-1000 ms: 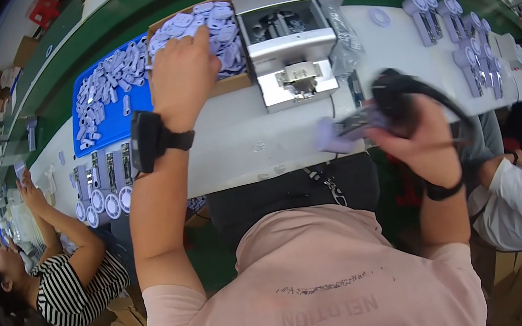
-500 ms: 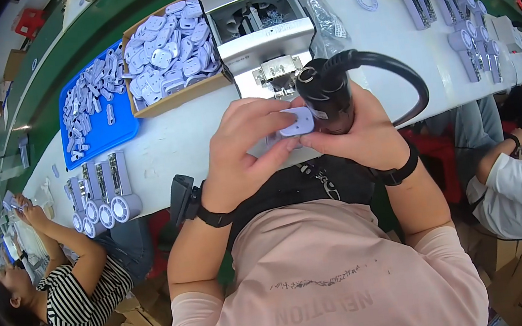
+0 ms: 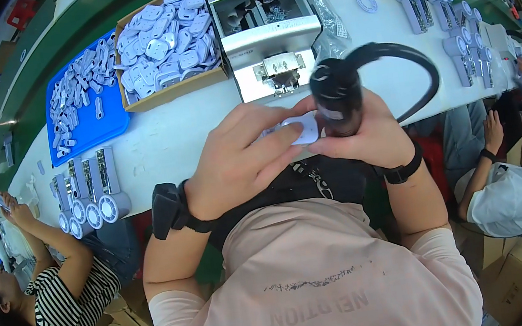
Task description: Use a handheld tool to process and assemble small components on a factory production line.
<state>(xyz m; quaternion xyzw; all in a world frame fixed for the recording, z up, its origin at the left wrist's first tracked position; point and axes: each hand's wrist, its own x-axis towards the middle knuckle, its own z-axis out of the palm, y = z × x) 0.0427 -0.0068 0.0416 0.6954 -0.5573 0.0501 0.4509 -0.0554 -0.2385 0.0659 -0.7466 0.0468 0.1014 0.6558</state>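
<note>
A pale lavender plastic cover [image 3: 304, 129] with rounded corners and small holes is held in front of me at the table's near edge. The fingers and thumb of my left hand [image 3: 240, 156] close around it from the left. My right hand [image 3: 373, 130] is wrapped around a black electric screwdriver [image 3: 337, 99] with a thick, looping black cable. Its thumb reaches the cover's right side. The screwdriver's tip is hidden. Just beyond my hands stands a silver screw feeder [image 3: 270, 38], with loose screws in its open top.
Left of the feeder, a cardboard box [image 3: 177, 91] is heaped with similar covers. A blue tray [image 3: 93, 130] carries small lavender parts. Round-headed fan-like units [image 3: 114, 207] stand at left; more units [image 3: 413, 8] stand at right. Co-workers sit on both sides.
My left hand has shifted slightly left, and the cover appears more tilted under its fingers. The screwdriver has moved slightly right, still in my right hand. A hand of the right-side co-worker has risen.
</note>
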